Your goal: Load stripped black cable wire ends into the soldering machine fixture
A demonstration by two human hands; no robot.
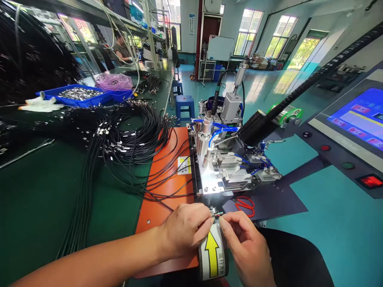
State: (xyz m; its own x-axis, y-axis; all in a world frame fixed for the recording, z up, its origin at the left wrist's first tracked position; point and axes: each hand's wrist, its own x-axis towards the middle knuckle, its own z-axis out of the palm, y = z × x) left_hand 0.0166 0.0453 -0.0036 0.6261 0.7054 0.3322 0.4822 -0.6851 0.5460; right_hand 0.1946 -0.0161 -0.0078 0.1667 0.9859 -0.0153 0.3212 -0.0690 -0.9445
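My left hand (185, 229) and my right hand (243, 239) meet at the front of a small metal machine (223, 167). Both pinch the end of a thin black cable (167, 205) with coloured wires showing at its tip (217, 214). The hands sit just above a part with a yellow arrow label (212, 255). The cable runs back left over the orange plate (167, 187) to a big bundle of black cables (128, 131).
A blue tray (86, 95) of small metal parts and a pink bag (113, 81) stand further back on the green bench (38, 199). Red scissors (245, 205) lie beside the machine. A control panel with a screen (359, 119) is at right. Another person (121, 48) sits far back.
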